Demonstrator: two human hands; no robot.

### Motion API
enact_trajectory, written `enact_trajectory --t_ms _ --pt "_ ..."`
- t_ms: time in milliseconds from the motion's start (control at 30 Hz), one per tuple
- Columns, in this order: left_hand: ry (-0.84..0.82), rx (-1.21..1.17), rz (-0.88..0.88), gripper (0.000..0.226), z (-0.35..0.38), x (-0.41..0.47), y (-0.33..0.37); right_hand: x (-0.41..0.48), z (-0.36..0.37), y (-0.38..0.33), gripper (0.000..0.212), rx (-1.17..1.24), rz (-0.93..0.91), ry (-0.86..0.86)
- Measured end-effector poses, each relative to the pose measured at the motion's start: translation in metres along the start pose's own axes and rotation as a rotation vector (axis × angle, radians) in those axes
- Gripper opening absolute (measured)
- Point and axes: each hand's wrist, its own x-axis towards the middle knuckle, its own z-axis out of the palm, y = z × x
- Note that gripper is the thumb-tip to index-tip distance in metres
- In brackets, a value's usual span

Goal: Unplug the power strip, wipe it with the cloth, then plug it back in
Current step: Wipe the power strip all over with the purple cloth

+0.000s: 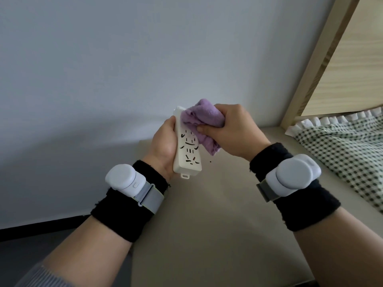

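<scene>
The left hand [163,146] is wrapped round the long edge of the white power strip [189,160], fingers behind and palm along its 9 o'clock side. It holds the strip in the air above the beige table [217,224], socket face toward the camera and hanging tab at 6 o'clock. That one-sided grip is the first risk: a hard sideways stroke from 3 o'clock could twist the smooth casing out of the palm and drop it onto the table.

The purple cloth [199,119] lies bunched over the strip's 12 o'clock end, with a loose corner trailing down toward 4 o'clock. The nap could catch in the open socket slots and leave lint inside. If the cloth is damp, which I cannot tell, moisture could get into the slots before the strip is plugged back in.

The right hand [234,131] is clenched on the cloth, thumb pressing it to the socket face.

No cord or plug shows, so a tug or snag there cannot be ruled out. The checked bed cover [342,146] lies well apart at 3 o'clock.
</scene>
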Motion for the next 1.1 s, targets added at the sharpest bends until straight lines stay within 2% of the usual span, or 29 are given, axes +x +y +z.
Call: enact_trajectory --t_ms 167,333,500,633,700,833,900,967,1033,1100 --pt "-0.027 0.026 -0.034 0.041 -0.003 -0.001 -0.005 0.0 -0.015 0.004 0.02 0.028 0.021 -0.194" --pt "-0.044 0.019 -0.039 0.039 0.0 -0.002 -0.002 0.0 0.002 0.002 0.026 -0.008 -0.003 -0.024" --pt "-0.07 0.039 -0.064 0.039 0.001 -0.006 -0.002 -0.002 -0.014 0.0 0.019 0.055 0.016 -0.19" --pt "-0.071 -0.003 -0.043 0.041 0.005 -0.007 0.002 -0.002 -0.002 -0.005 0.019 -0.014 0.001 0.004" --pt "-0.072 -0.025 -0.045 0.04 0.009 -0.009 0.003 -0.002 -0.005 -0.005 0.017 0.013 0.021 0.003" --pt "-0.177 -0.002 -0.038 0.041 0.004 -0.008 0.0 -0.003 -0.011 -0.006 0.017 0.064 -0.01 -0.157" --pt "-0.304 -0.04 -0.022 0.049 0.002 -0.008 0.001 -0.004 -0.002 -0.009 0.016 0.126 -0.002 -0.114" --pt "-0.38 -0.047 0.007 0.047 0.004 -0.008 0.002 -0.004 0.008 -0.01 0.016 0.132 0.021 -0.027" --pt "-0.407 -0.046 0.003 0.045 0.005 -0.008 0.004 -0.003 0.01 -0.01 0.018 0.136 0.042 -0.014" --pt "-0.352 -0.047 -0.011 0.048 0.003 -0.004 0.003 -0.001 0.005 -0.009 0.019 0.204 0.077 -0.006"
